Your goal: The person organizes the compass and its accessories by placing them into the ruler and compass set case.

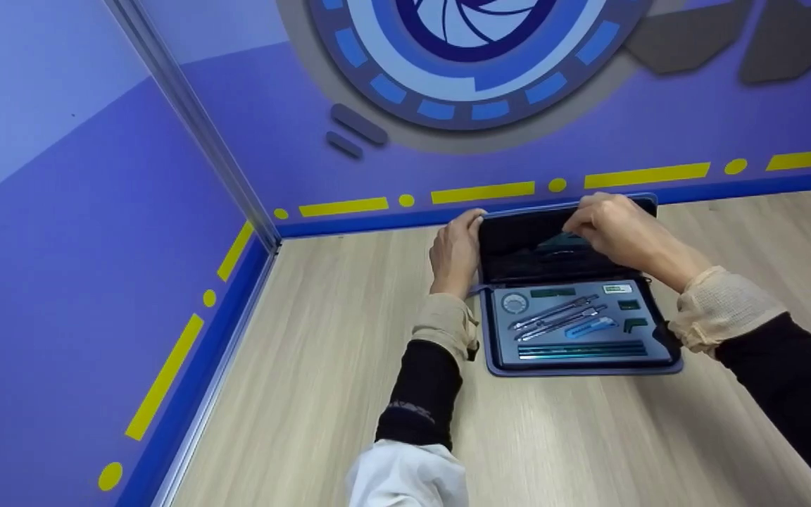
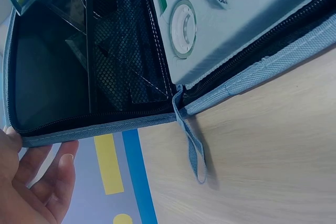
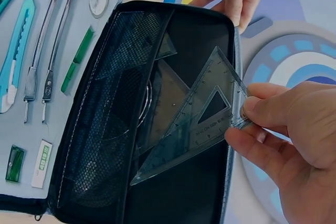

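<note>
A zippered drafting case lies open on the table with its lid raised toward the wall. My left hand grips the lid's outer left corner, thumb at the edge. With thumb and fingers, my right hand pinches a clear set square by one side, in front of the lid's mesh pocket. Other clear drawing pieces show inside that pocket. Its lower tray carries two metal compasses, a light blue utility knife, dark green pencils and a round white disc.
In the tray also sit a small green sharpener and a white eraser. A fabric loop hangs from the case's hinge side onto the wooden table. Patterned blue panels stand behind and to the left.
</note>
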The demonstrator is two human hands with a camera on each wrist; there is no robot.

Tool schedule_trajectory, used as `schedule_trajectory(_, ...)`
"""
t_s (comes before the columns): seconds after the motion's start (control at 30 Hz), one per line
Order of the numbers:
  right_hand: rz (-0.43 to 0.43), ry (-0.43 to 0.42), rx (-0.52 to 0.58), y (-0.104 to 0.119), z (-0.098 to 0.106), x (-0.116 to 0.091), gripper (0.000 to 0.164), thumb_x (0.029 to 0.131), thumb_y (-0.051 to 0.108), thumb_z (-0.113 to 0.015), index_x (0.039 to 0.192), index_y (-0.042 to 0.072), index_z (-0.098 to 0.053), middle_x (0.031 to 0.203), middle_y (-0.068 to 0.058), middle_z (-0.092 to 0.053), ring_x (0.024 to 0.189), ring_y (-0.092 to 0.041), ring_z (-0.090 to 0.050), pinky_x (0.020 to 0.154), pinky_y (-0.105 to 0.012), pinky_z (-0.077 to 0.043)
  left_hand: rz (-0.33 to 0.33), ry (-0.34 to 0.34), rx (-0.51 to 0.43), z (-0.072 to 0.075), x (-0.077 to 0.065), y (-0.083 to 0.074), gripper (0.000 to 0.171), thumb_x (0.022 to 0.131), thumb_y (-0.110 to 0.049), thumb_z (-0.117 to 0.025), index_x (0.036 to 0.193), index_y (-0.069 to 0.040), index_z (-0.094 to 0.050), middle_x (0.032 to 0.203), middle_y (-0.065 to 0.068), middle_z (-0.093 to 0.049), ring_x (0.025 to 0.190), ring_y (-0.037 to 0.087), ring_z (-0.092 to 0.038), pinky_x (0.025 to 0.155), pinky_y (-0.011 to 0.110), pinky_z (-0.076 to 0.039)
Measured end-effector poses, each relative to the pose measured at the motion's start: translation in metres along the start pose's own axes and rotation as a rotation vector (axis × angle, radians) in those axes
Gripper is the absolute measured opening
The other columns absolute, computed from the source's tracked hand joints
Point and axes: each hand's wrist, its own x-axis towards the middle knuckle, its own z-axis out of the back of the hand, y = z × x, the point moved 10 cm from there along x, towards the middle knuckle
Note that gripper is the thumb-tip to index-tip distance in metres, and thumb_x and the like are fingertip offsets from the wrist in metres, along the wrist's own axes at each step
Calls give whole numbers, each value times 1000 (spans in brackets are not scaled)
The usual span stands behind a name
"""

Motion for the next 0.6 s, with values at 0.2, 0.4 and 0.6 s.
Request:
schedule_trajectory(0.2, -26, 11, -9, -11, -5, 1, 28, 86, -17, -61, 96, 0, -80, 93, -13, -75, 90, -32, -70, 74, -46, -59, -21, -11, 6, 1, -1, -2, 30, 108, -33, -50, 128, -31, -71, 101, 0, -76, 70, 19, -64, 56, 30, -44)
schedule_trajectory(0.4, -102, 52, -29, -24, -16, 0, 26, 87, -15, -61, 98, -2, -80, 97, -15, -76, 96, -36, -70, 80, -49, -59, -39, -23, -1, 2, -1, -3, 29, 108, -32, -50, 127, -29, -72, 96, 1, -76, 68, 18, -62, 55, 28, -40)
schedule_trajectory(0.6, -123, 31, -61, -31, -24, -3, 24, 84, -15, -63, 96, -3, -80, 96, -17, -76, 95, -38, -71, 83, -50, -59, -33, -24, -4, 1, 0, -3, 29, 108, -33, -50, 126, -29, -73, 98, 1, -76, 72, 20, -66, 59, 33, -48)
